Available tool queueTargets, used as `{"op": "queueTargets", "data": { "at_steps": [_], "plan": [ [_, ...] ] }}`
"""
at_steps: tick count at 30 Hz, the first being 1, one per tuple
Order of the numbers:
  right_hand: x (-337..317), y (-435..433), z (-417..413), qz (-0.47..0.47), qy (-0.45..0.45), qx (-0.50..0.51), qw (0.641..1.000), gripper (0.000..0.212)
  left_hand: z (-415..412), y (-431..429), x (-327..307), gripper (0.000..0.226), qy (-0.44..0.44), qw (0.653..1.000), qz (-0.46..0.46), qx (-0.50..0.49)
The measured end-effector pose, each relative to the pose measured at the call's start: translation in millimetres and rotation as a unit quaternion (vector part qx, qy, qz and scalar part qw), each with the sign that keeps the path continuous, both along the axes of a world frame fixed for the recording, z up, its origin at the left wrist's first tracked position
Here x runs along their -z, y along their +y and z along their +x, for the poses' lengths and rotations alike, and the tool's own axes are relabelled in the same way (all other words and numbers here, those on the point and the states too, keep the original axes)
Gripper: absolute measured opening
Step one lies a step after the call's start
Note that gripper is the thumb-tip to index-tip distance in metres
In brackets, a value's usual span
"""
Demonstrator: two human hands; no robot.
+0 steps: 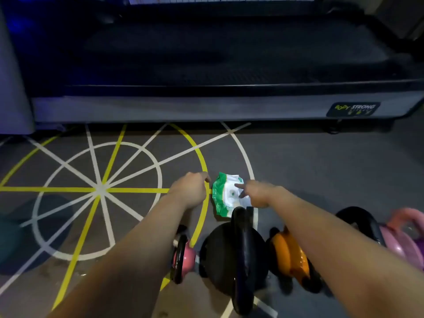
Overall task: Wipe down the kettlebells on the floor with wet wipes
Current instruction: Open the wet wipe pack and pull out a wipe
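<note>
A green and white wet wipes pack (223,195) lies on the floor just beyond the kettlebells. My left hand (191,189) sits at the pack's left edge with fingers curled and nothing seen in it; whether it touches the pack is unclear. My right hand (257,193) reaches over the pack, its index finger stretched onto the white top and its thumb apart below. Close to me stand a big black kettlebell (218,253), a small pink one (183,255), an orange one (289,253) and a pink-purple one (401,237) at the right.
A treadmill (206,106) with a grey side rail runs across the far side of the floor. Yellow and white lines (101,189) mark the grey floor at left. A dark rounded object (13,235) lies at the left edge.
</note>
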State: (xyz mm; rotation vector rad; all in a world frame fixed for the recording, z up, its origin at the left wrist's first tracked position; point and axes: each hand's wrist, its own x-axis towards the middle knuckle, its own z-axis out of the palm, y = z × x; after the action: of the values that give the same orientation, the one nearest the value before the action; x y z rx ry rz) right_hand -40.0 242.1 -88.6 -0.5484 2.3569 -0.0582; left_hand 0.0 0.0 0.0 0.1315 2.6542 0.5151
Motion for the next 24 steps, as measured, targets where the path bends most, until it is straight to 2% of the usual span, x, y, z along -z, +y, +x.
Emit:
{"op": "queueTargets", "data": {
  "at_steps": [5, 9, 13, 19, 21, 24],
  "plan": [
    [30.8, -8.3, -3.3, 0.034, -0.055, 0.015, 0.998, 0.067, -20.8, 6.2, 15.9, 0.035, -0.004, 1.000, 0.012, 0.009],
    [37.3, -7.2, -7.5, 0.000, -0.060, 0.082, 0.995, 0.072, -21.5, 6.5, 32.2, 0.038, -0.022, 0.999, -0.011, 0.024],
    [36.8, -8.0, -10.5, -0.022, -0.047, 0.074, 0.996, 0.065, -21.0, 0.6, 34.7, 0.036, -0.035, 0.999, -0.017, 0.021],
    [35.8, -17.2, -5.9, 0.018, -0.045, 0.076, 0.996, 0.095, -17.8, -11.3, 38.1, 0.039, -0.038, 0.998, -0.041, 0.022],
    [38.9, -18.2, -6.4, 0.036, -0.016, 0.047, 0.998, 0.089, -15.9, -12.7, 37.1, 0.039, -0.042, 0.997, -0.056, 0.031],
    [39.0, -18.3, -7.3, 0.030, 0.017, 0.055, 0.998, 0.069, -15.0, -12.7, 36.6, 0.040, -0.037, 0.997, -0.064, 0.032]
  ]
}}
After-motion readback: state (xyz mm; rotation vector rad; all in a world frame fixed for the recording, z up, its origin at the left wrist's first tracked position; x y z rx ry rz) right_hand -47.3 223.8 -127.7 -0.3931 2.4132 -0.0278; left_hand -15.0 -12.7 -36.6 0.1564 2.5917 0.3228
